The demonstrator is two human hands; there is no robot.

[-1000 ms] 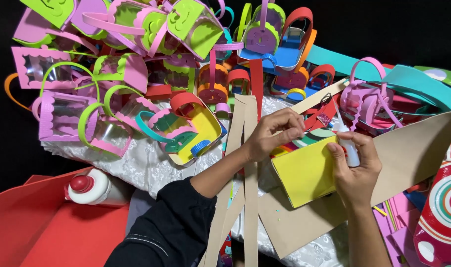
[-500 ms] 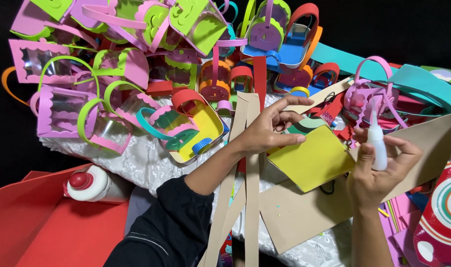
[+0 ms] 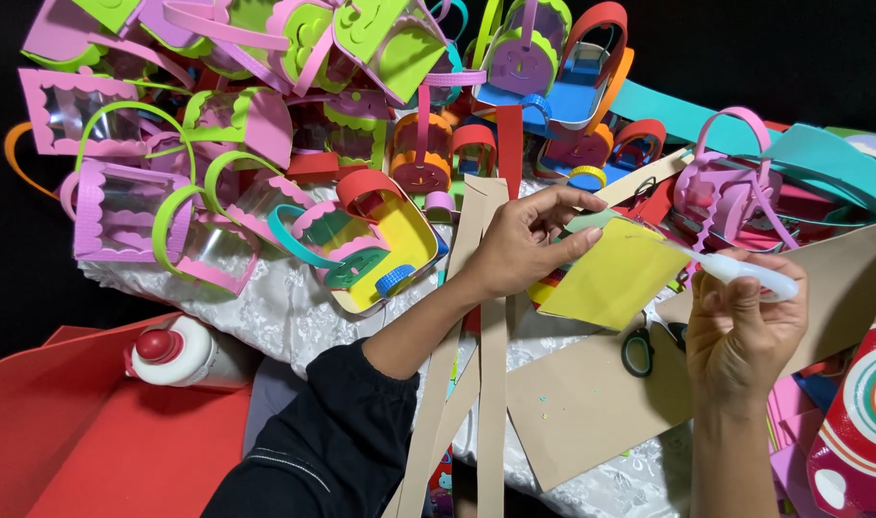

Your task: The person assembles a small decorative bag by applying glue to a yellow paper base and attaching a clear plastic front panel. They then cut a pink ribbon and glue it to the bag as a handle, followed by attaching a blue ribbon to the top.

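My left hand [image 3: 524, 242] grips the edge of a yellow foam sheet piece [image 3: 618, 278] held over the table. My right hand [image 3: 742, 331] holds a small white glue tube [image 3: 745, 274], its thin nozzle pointing left and touching the yellow piece's upper right edge. Below the yellow piece lie black-handled scissors [image 3: 641, 347] on a tan cardboard sheet [image 3: 591, 403].
A heap of coloured foam baskets [image 3: 265, 125] fills the back and left of the white cloth-covered table. A yellow basket with red handle [image 3: 385, 240] lies near my left wrist. A white glue bottle with red cap [image 3: 174, 351] rests by red sheets [image 3: 93, 432]. Tan strips [image 3: 491, 364] run downward.
My right hand moved right and lifted the glue tube, then brought its nozzle down to the yellow piece's edge. The yellow piece has tilted flatter in my left hand.
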